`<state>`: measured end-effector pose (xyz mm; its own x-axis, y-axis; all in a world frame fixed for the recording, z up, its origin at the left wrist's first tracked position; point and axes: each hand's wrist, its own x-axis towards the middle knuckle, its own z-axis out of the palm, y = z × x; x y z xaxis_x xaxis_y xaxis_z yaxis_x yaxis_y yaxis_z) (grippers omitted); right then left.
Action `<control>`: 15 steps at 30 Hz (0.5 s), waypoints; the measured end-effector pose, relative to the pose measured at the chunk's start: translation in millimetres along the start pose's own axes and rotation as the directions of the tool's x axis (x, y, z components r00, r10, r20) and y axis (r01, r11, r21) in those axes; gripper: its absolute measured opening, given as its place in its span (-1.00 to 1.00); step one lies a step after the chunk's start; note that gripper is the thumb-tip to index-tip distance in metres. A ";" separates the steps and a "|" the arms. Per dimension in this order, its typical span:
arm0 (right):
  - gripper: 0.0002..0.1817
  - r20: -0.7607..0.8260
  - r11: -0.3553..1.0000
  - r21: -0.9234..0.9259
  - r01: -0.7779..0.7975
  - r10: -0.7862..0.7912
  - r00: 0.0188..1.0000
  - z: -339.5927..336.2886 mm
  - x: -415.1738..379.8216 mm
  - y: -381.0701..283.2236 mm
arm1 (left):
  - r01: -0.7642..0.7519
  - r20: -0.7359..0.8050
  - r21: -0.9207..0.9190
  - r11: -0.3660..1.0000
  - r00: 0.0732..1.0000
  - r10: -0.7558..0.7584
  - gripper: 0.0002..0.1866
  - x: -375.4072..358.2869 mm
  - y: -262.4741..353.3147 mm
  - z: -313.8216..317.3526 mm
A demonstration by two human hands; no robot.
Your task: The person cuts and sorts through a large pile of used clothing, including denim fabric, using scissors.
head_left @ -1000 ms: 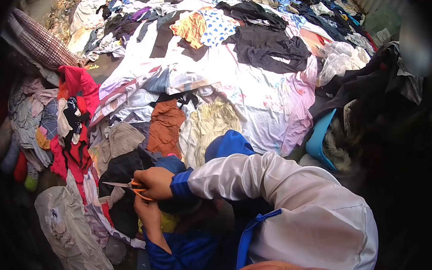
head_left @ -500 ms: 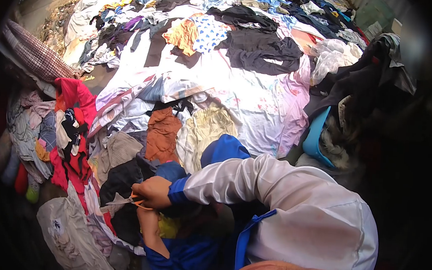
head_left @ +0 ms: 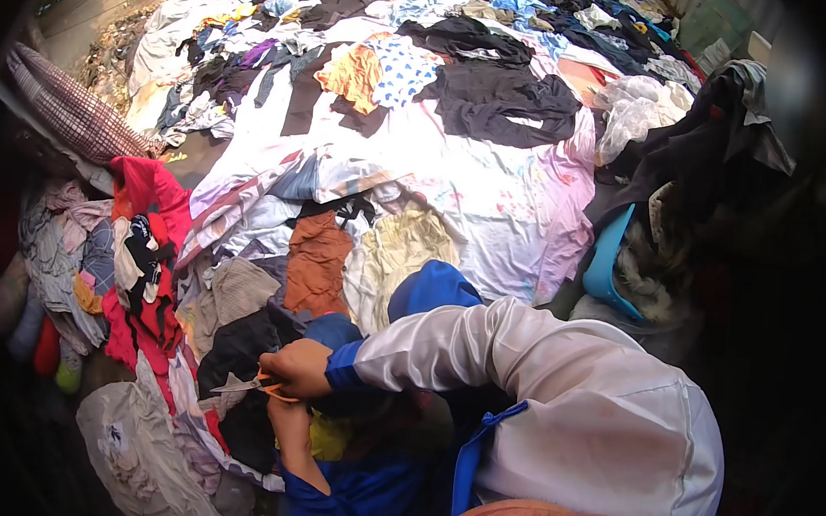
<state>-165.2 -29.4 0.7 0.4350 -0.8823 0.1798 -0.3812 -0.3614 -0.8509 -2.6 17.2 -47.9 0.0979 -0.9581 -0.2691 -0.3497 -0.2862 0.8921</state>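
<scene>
- The scissors [head_left: 256, 385], orange-handled, sat in the right hand [head_left: 298, 368] with the blades pointing out past its knuckles, over dark and pale cloth [head_left: 236, 361] lying just beyond the fingers.
- I judged a cut was in hand. To do it well, I would keep the fabric taut just ahead of the blades, feed it deep into them rather than nipping at the tips, and keep the other hand's fingers clear of the blade line.
- The right hand was closed around the orange handles; the blades looked nearly shut, though I could not tell how far from this view.
- The left hand [head_left: 291, 423] lay directly beneath the right, touching it or nearly so. It seemed curled on cloth there, but the right hand hid its fingers, so I could not tell how far it was closed or exactly what it held.
- Just behind both hands came blue cuffs, a white sleeve [head_left: 537, 398] on the right arm, and blue fabric [head_left: 361, 491] in the lap.
- Just beyond the hands lay a rust-coloured garment [head_left: 316, 263] and a pale yellow one [head_left: 396, 249].
- Out past the blade tips sat a red heap [head_left: 149, 242] and a grey bag [head_left: 136, 449].
- Well beyond the hands, a large white sheet [head_left: 493, 187] spread out, strewn with black and patterned clothes.
</scene>
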 end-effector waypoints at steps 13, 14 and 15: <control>-0.71 0.018 0.998 -0.055 0.014 -0.013 1.000 -5.0 -3.3 0.7 | 0.220 0.222 -0.131 0.967 0.957 -0.187 -0.81 -12.5 28.7 -3.1; -0.71 0.028 0.999 -0.053 0.007 -0.005 1.000 -10.1 -3.6 -0.1 | 0.241 0.243 -0.157 0.958 0.949 -0.199 -0.80 -10.7 25.6 -4.2; -0.71 0.011 0.999 -0.031 0.011 -0.011 1.000 -15.2 -2.7 0.8 | 0.261 0.263 -0.183 0.948 0.942 -0.208 -0.80 -8.2 24.1 -6.0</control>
<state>-179.1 -31.9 7.0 0.4482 -0.8750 0.1832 -0.4018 -0.3803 -0.8331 -6.2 18.2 -22.0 -0.0801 -0.8411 -0.5349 -0.1355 -0.5225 0.8418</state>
